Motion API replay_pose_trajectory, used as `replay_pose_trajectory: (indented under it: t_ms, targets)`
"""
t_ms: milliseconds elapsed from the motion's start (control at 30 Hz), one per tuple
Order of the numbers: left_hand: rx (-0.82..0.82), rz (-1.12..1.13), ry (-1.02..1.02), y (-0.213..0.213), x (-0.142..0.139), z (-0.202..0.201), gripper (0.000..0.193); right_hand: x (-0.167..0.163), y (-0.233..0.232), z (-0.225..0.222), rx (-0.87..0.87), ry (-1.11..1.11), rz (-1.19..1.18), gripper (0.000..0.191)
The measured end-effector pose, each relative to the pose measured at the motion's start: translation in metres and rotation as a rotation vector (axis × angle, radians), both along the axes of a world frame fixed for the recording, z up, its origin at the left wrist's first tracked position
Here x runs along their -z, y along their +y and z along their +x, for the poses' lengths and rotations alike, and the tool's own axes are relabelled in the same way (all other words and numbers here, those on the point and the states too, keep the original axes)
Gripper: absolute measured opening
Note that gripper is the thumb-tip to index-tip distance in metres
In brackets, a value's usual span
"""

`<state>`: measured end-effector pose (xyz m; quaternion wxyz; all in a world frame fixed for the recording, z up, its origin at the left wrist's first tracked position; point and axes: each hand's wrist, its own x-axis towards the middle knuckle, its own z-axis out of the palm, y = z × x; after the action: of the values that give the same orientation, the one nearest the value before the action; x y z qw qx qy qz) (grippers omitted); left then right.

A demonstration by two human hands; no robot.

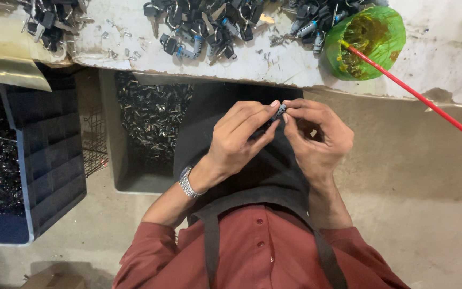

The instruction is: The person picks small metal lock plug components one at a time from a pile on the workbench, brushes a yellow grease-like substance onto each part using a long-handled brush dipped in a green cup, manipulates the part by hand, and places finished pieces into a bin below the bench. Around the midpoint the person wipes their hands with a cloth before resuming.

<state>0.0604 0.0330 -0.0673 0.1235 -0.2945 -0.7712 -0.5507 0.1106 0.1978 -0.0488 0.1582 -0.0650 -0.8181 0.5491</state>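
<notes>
head view: i take the green bowl point(372, 35) on the table point(439, 59) as my landmark. below it and to its left, off the table edge and over my lap, both hands meet around one small lock cylinder point(279, 112), a dark piece with a light metal end. my left hand point(239, 142) has its grip pressed together on the cylinder from the left, thumb under and fingers curled over it, which i judge steadies the body. my right hand point(316, 136) pinches the same cylinder's end from the right with its fingertips point(291, 105), so the small part sits between both grips close to my eyes rather than resting on anything. a wristwatch point(187, 183) sits on the left wrist.

a red stick point(418, 96) stands in the bowl and leans out to the lower right of it, its end in the yellowish paste inside, handy to reach. left of the bowl, along the table's far side, lies a heap of keyed lock parts point(204, 27), within arm's reach. further left and below the table, a grey bin point(148, 118) holds small dark metal pieces, and left again a blue crate point(49, 155) holds more. a black apron point(258, 171) covers my lap beneath the hands, probably to catch dropped bits.
</notes>
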Motion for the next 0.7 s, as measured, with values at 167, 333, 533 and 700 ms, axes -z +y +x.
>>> replay_pose_trajectory:
  t_ms: [167,333,533,700]
  targets:
    - [0.0,-0.005,0.016,-0.001,0.0,0.001,0.039,0.01,0.005,0.006,0.002,-0.041,-0.039,0.012]
    - [0.056,0.041,-0.1,-0.004,-0.004,0.0,0.038,0.022,0.029,0.004,0.234,-0.087,-0.197,0.008]
    - [0.048,0.076,-0.184,0.004,-0.003,-0.002,0.037,0.004,0.072,-0.004,0.348,0.252,-0.437,0.027]
    - [0.048,0.055,-0.178,0.015,0.003,0.002,0.037,-0.001,0.084,0.004,0.447,0.335,-0.115,0.036]
